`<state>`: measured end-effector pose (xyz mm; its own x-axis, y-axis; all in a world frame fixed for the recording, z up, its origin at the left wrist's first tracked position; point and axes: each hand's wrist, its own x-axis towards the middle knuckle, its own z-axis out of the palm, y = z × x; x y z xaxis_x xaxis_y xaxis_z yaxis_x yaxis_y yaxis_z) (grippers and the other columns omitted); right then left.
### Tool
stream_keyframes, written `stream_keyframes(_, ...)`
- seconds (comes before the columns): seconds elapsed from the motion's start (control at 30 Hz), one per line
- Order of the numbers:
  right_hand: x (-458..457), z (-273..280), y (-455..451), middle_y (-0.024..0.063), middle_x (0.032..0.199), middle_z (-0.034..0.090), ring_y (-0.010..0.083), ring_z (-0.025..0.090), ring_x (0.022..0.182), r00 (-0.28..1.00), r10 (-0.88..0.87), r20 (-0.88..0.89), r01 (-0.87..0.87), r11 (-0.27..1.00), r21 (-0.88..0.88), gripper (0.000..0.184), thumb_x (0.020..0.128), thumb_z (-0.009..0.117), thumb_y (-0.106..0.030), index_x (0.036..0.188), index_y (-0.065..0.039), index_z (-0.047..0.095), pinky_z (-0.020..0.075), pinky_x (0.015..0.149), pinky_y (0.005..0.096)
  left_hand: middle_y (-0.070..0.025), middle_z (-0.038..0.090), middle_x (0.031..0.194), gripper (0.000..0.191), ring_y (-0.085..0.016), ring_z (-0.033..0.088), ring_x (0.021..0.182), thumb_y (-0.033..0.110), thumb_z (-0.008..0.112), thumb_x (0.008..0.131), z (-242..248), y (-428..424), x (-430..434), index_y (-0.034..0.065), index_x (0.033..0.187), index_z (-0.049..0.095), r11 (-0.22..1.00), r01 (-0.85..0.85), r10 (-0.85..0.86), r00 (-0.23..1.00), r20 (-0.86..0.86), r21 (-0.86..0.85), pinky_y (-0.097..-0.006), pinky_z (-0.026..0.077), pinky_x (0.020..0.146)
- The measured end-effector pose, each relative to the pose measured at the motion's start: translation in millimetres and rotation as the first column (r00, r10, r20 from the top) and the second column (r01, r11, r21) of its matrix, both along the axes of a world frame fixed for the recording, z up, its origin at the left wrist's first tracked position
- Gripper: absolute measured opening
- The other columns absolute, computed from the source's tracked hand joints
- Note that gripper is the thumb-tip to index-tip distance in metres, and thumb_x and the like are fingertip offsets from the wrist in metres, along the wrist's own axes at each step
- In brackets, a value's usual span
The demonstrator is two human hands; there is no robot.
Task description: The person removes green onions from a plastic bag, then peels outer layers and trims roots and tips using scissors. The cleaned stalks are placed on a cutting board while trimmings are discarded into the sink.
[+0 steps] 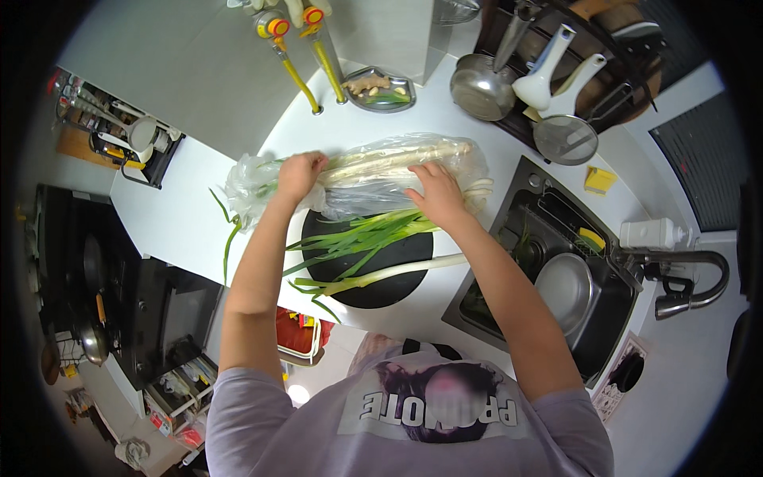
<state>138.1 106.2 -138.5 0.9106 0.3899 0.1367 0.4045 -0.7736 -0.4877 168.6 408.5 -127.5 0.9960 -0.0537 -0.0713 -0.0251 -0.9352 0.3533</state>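
Note:
On the white counter lies a clear plastic bag [381,197] with long white-stemmed green onions [381,167] inside. My left hand [302,174] has its fingers closed on the bag near its bunched left end. My right hand [438,194] rests on the right part of the bag with its fingers apart. Below the bag, loose green onion leaves [369,238] spread over a round black board [387,283], their white ends partly hidden by my right hand. One separate green onion [393,273] lies across the board's lower part, its right end behind my right forearm.
A metal tray [381,106] with ginger and garlic stands at the back, beside yellow gas hoses [328,65]. At right is a dark sink [608,310] holding a metal bowl [563,292]. Beyond it are a faucet [703,256], a white bottle [651,234] and a utensil rack; a stove is at left.

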Motion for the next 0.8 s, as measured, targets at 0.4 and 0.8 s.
stream_keyframes(0.4,54.9,-10.1,20.8,0.0049,0.082,0.061,0.0249,0.059,0.079,0.968,0.038,0.248,-0.027,0.999,-0.045,0.007,0.081,0.059,-0.015,0.083,-0.011,0.064,0.0406,0.077,0.0388,-0.0094,0.062,0.103,0.026,-0.03,0.06,0.091,0.006,0.066,0.073,-0.8,93.3,-31.3,0.0083,0.099,0.065,0.965,0.245,-0.244,0.97,0.014,-0.095,-0.0365,0.049,0.079)
stream_keyframes(0.8,37.7,39.9,-53.6,0.0094,0.1,0.058,0.0281,0.055,0.093,0.983,-0.031,0.183,0.065,0.981,-0.185,0.021,0.083,0.06,-0.011,0.103,-0.008,0.063,0.042,0.082,0.0394,-0.0107,0.06,0.108,0.034,-0.029,0.055,0.105,0.0,0.064,0.071,46.2,24.3,-139.4,0.0105,0.104,0.064,0.843,0.386,-0.415,0.91,0.005,-0.375,-0.0387,0.045,0.09)
